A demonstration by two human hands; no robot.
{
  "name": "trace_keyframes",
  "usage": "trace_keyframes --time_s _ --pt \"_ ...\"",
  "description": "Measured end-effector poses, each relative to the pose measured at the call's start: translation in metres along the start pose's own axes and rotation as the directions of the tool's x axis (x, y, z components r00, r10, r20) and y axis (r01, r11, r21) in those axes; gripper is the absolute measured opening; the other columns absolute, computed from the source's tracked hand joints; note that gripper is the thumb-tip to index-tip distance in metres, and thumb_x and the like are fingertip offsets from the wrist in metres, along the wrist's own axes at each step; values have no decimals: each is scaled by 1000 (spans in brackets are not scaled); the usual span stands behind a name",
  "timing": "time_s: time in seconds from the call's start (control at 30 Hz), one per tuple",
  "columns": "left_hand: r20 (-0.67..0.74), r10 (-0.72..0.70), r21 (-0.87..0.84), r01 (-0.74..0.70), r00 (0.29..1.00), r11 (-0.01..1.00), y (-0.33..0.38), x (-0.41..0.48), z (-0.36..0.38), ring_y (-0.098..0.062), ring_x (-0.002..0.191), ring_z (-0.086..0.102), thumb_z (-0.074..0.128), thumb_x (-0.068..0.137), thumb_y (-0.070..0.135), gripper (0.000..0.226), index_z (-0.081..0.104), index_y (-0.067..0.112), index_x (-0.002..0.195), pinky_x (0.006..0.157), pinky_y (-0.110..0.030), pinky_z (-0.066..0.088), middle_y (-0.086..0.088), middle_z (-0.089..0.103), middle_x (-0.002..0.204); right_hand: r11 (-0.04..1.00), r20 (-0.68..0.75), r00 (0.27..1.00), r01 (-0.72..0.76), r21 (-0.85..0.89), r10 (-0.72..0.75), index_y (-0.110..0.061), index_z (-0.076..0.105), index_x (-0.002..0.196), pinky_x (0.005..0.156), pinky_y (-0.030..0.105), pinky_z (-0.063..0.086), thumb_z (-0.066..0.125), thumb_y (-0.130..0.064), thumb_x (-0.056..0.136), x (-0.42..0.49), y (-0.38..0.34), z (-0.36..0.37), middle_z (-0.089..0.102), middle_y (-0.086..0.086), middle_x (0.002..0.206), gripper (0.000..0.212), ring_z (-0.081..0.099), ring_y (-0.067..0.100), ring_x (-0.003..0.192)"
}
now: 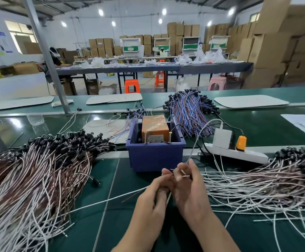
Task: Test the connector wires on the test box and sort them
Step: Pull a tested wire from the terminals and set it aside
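An orange test box (154, 129) with two upright screws sits in a blue bin (155, 155) just beyond my hands. My left hand (154, 192) and my right hand (189, 188) meet in front of the bin. Both pinch thin white and brown connector wires (179, 174) whose bare ends stick out between the fingertips. One white wire (111, 198) trails from my left hand toward the left; another (198, 137) rises from my right hand toward the white plug. A big pile of wires with black connectors (39, 170) lies left, another pile (266, 184) right.
A white power strip (239, 153) with a white adapter and an orange plug lies right of the bin. A bundle of blue and brown wires (189, 110) sits behind the bin. Beyond the green bench are tables, stools and stacked cartons.
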State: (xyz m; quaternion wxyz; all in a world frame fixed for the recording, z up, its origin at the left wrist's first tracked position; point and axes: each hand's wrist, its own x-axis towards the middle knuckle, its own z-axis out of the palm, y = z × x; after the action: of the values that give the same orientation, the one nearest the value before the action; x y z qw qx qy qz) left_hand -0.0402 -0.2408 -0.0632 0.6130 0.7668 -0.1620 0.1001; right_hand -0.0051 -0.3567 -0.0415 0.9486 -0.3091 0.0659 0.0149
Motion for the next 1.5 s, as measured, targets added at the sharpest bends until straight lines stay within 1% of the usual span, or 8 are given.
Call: trace_keyframes --time_s 0.17,0.33,0.5,0.67,0.77,1.2,1.33,1.5 --pt "-167 -282 -141 260 945 955 -5 9 -7 -7 91 68 46 104 10 34 65 34 121 83 -37 59 19 71 104 998 -24 999 28 59 -27 -10 74 82 71 37 60 62 -27 85 5 -11 -7 39 2 48 21 61 23 54" --pt "-330 -363 -368 235 871 899 -5 22 -30 -13 87 71 46 104 7 31 69 25 112 65 -27 58 7 75 100 995 -11 998 66 79 -65 -14 68 94 43 23 45 52 -23 96 9 -24 -17 38 -4 54 19 34 9 38" --pt "-355 -247 -250 163 901 954 1 17 -34 -11 65 61 42 102 -1 44 73 31 95 60 -21 53 3 67 75 864 72 993 119 -489 -96 -14 68 111 35 21 30 45 -23 105 6 -18 -22 57 1 66 25 31 8 37" --pt "-355 -101 -118 63 929 991 9 11 -23 -8 69 62 42 100 -5 51 70 37 93 63 -17 51 4 66 81 458 286 957 232 -858 49 -25 74 104 68 9 47 48 -42 104 -5 6 -13 78 -5 94 31 68 -1 75" --pt "-326 -116 -195 53 938 979 10 11 -25 -9 72 66 43 100 -8 51 71 33 91 62 -18 53 2 67 83 400 371 917 290 -870 143 -22 75 108 95 28 50 51 -38 105 -9 10 -11 76 -5 102 29 68 5 100" --pt "-474 -314 -226 231 823 947 -12 33 -56 -12 74 68 33 107 7 32 58 26 115 64 -30 54 -8 65 102 331 368 928 328 -885 65 -31 74 93 67 21 42 62 -41 99 -5 11 -15 71 -7 72 17 53 1 65" --pt "-569 -193 33 257 800 966 -12 29 -67 -19 75 65 30 103 -1 68 18 43 152 63 -32 53 1 51 122 290 397 915 363 -885 66 -34 75 100 60 16 38 63 -42 98 -6 14 -17 72 -8 74 15 49 -1 60" --pt "-483 75 514 213 872 831 -13 22 -67 -23 69 57 35 93 -11 100 -23 45 152 56 -35 45 -20 24 161 273 428 898 387 -881 107 -37 74 104 60 15 38 63 -44 97 -10 19 -16 74 -9 76 15 48 -1 59"
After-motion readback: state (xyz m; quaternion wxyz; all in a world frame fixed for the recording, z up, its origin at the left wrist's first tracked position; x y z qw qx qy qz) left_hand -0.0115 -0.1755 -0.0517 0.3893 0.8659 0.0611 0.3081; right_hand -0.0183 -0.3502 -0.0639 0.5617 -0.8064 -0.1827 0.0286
